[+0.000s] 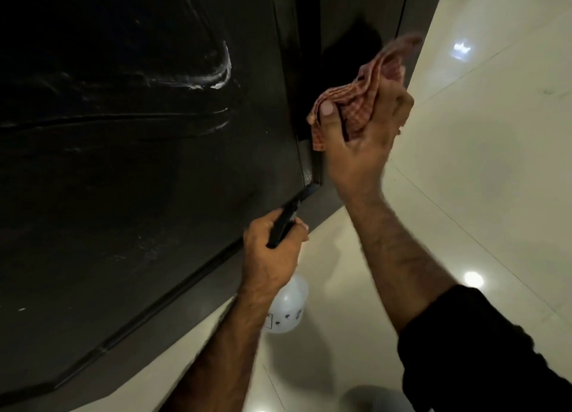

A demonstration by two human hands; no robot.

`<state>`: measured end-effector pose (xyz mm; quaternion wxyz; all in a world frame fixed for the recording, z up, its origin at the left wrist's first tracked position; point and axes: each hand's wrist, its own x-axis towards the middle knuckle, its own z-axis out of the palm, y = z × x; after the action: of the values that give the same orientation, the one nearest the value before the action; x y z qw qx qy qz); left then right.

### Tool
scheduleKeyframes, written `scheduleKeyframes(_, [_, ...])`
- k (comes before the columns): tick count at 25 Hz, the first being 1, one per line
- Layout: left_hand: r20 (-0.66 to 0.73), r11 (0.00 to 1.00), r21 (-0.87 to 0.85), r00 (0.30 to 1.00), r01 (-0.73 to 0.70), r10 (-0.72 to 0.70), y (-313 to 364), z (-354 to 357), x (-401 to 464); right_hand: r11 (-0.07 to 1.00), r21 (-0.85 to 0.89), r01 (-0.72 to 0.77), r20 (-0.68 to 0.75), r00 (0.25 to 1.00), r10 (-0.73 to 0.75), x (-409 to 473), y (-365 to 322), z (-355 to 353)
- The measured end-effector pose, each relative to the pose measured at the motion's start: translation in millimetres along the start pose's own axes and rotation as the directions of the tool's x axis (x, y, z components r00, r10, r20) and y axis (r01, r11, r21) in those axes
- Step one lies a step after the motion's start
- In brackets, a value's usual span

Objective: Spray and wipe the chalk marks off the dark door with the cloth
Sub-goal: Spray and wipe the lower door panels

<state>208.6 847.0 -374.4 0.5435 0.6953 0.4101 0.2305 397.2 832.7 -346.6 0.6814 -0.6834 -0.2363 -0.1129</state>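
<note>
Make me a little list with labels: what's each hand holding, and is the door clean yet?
left hand: left hand holds the black trigger head of the spray bottle, nozzle aimed toward the door
right hand: right hand grips the checked cloth, lifted off the door
door: dark door, upright
chalk marks: white smears remain on the upper panel; fainter ones lower down
clean yet: no
floor: shiny pale tiles

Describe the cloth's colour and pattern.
The cloth, gripped in the right hand, is checked in reddish-orange and pale cream; the head view shows it.
</note>
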Motion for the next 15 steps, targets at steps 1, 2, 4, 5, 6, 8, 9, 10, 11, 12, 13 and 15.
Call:
scheduleKeyframes(1, [0.001,1.000,-0.018,1.000,-0.021,0.021,-2.7,-3.5,3.1,0.996,-0.057,0.070,-0.019,0.997,-0.072,-7.4,9.6,12.4])
scheduleKeyframes(2, [0.007,0.999,-0.036,0.999,-0.038,0.038,-6.4,-6.8,5.1,0.990,-0.125,0.070,-0.017,0.997,-0.073,-28.8,36.2,21.9])
scheduleKeyframes(4, [0.018,0.997,-0.051,0.999,-0.050,0.051,-13.2,-12.9,5.7,0.965,-0.218,-0.148,0.090,0.981,0.171,-88.7,100.0,28.7])
scheduleKeyframes(5, [0.021,0.997,-0.059,0.999,-0.045,0.046,-15.1,-15.4,4.5,0.919,-0.217,-0.328,0.167,0.916,0.366,-117.0,135.8,27.8])
scheduleKeyframes(6, [0.022,0.997,-0.068,0.999,-0.033,0.035,-16.3,-17.9,2.9,0.826,-0.149,-0.543,0.219,0.797,0.563,-133.4,164.1,25.4])
scheduleKeyframes(8, [0.024,0.997,-0.078,1.000,-0.008,0.010,-15.4,-21.3,1.9,0.515,0.125,-0.848,0.226,0.529,0.818,-131.9,201.0,27.4])
scheduleKeyframes(9, [0.029,0.997,-0.077,1.000,0.000,0.002,-13.6,-22.4,2.5,0.392,0.180,-0.902,0.208,0.424,0.881,-117.8,194.9,29.7])
scheduleKeyframes(10, [0.034,0.997,-0.073,0.999,0.004,-0.001,-11.8,-22.8,3.1,0.358,0.188,-0.914,0.193,0.392,0.899,-100.4,172.0,32.0])
scheduleKeyframes(11, [0.041,0.998,-0.067,0.999,0.000,0.002,-10.7,-22.5,4.2,0.470,0.163,-0.868,0.178,0.494,0.851,-84.7,144.5,31.2])
scheduleKeyframes(12, [0.048,0.998,-0.060,0.999,-0.007,0.010,-10.5,-21.2,5.7,0.633,0.136,-0.762,0.181,0.647,0.741,-75.1,125.1,31.2])
scheduleKeyframes(13, [0.053,0.998,-0.054,0.998,-0.015,0.018,-10.8,-19.1,7.2,0.768,0.069,-0.637,0.191,0.764,0.616,-72.5,116.8,33.2])
scheduleKeyframes(15, [0.056,0.998,-0.051,0.998,-0.028,0.031,-14.3,-14.7,9.3,0.837,0.079,-0.541,0.203,0.831,0.518,-85.8,143.1,30.9])
